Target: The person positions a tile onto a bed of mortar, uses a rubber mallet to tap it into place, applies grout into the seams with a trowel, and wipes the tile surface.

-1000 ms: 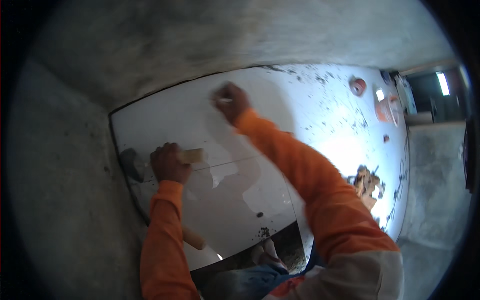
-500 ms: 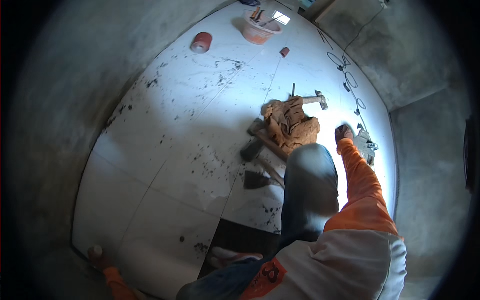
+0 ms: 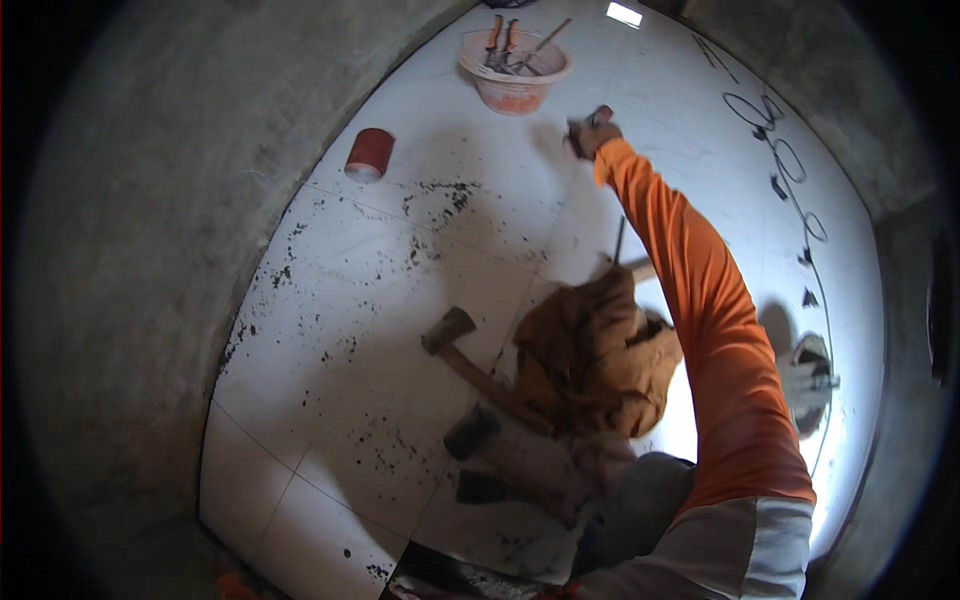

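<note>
My right hand (image 3: pixel 598 136), in an orange sleeve, reaches far across the white floor. Its fingers are closed at a small red cylinder (image 3: pixel 602 113); motion blur hides part of the grip. Of my left arm only a bit of orange sleeve (image 3: pixel 232 585) shows at the bottom edge, with the hand out of view. Below my right forearm lies a crumpled brown cloth (image 3: pixel 590 350). A wooden-handled hammer (image 3: pixel 450 330) lies beside it, and a second dark tool head (image 3: pixel 472 433) and a flat dark blade (image 3: pixel 482 488) are close to my knee.
A pinkish tub (image 3: pixel 515 95) with orange-handled tools stands at the far side. Left of it lies a red can (image 3: pixel 370 155). A looped black cable (image 3: pixel 790 160) and a grey glove-like item (image 3: pixel 808 380) lie along the right. Dark crumbs dot the floor; grey walls (image 3: pixel 130 250) enclose it.
My right hand has moved forward and left from beside the grey item to the small red cylinder. My left hand has dropped out of view. The view has shifted, and my body leans farther forward.
</note>
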`<state>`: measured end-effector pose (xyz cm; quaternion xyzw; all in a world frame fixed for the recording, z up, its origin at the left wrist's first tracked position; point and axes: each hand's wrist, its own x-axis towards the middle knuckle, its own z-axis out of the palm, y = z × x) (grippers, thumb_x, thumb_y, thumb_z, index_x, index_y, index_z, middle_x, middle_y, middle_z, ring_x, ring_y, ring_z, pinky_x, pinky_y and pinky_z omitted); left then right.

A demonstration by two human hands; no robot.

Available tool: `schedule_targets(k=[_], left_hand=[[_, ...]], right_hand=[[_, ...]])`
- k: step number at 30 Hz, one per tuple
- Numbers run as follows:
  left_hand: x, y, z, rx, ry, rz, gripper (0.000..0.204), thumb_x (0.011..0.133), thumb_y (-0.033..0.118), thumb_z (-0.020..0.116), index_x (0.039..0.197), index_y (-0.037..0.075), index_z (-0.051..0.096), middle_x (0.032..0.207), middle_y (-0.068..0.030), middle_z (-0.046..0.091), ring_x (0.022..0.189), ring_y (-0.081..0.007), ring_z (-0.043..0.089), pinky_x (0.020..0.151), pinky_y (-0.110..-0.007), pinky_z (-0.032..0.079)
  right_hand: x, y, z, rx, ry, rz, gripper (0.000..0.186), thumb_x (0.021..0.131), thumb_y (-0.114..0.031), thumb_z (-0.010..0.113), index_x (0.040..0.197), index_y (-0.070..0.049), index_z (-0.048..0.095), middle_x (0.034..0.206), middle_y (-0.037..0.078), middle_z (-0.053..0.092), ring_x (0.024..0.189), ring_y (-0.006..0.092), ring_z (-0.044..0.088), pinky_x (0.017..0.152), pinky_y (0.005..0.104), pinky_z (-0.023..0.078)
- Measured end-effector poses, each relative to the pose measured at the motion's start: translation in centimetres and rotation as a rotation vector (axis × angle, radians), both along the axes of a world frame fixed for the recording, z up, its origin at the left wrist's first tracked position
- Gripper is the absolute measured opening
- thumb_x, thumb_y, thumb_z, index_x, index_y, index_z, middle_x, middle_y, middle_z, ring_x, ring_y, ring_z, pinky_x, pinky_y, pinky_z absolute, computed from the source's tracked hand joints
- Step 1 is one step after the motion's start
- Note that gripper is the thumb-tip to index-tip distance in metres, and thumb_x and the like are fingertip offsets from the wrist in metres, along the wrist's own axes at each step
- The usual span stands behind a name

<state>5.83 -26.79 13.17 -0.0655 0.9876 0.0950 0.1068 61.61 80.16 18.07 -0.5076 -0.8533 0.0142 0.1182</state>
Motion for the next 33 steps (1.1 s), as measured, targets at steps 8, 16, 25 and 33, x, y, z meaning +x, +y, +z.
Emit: schedule_targets(k=[8,16,25,33], left_hand=[[5.0,-0.8,9.2,0.149,-0.207,0.082,0.038,0.082,0.029,0.056,0.115,0.01,0.054,0.085,-0.0064,0.053,0.074,-0.0186,0.048,0.066,-0.034,0.042],[23.3,-11.4,22.3,0.55,-0.678,0.983,0.051,0.09,0.042,0.038,0.133,0.013,0.038,0.138,-0.005,0.036,0.129,-0.0266,0.03,0.096,-0.06,0.029],[40.7,4.1,21.6,-0.287,-0.559,-0.12,0.049,0.075,0.028,0.064,0.117,0.005,0.053,0.112,-0.0156,0.059,0.1,-0.0271,0.058,0.084,-0.038,0.046],[24.9,41.9,3.1,0.073,-0.021,-1.099,0.027,0.083,0.013,0.054,0.106,-0.001,0.055,0.103,-0.0183,0.06,0.093,-0.0307,0.059,0.083,-0.036,0.046]], right_hand=[[-13.5,5.2,0.7,0.258,0.031,-0.16,0.069,0.074,-0.043,0.064,0.134,-0.019,0.04,0.133,0.014,0.046,0.128,0.0272,0.038,0.098,0.0463,0.038],[-14.6,7.6,-4.2,-0.039,-0.198,-0.063,0.061,0.078,-0.04,0.061,0.132,-0.026,0.037,0.134,0.004,0.043,0.127,0.0301,0.035,0.095,0.0553,0.036],[-12.6,9.8,-4.2,0.113,0.088,-0.226,0.031,0.085,-0.037,0.054,0.109,-0.018,0.057,0.114,0.01,0.054,0.112,0.0322,0.048,0.086,0.0497,0.044],[6.5,0.0,0.7,0.507,0.363,0.39,0.026,0.074,-0.011,0.065,0.099,-0.006,0.058,0.092,0.016,0.054,0.088,0.0344,0.054,0.073,0.0419,0.045]])
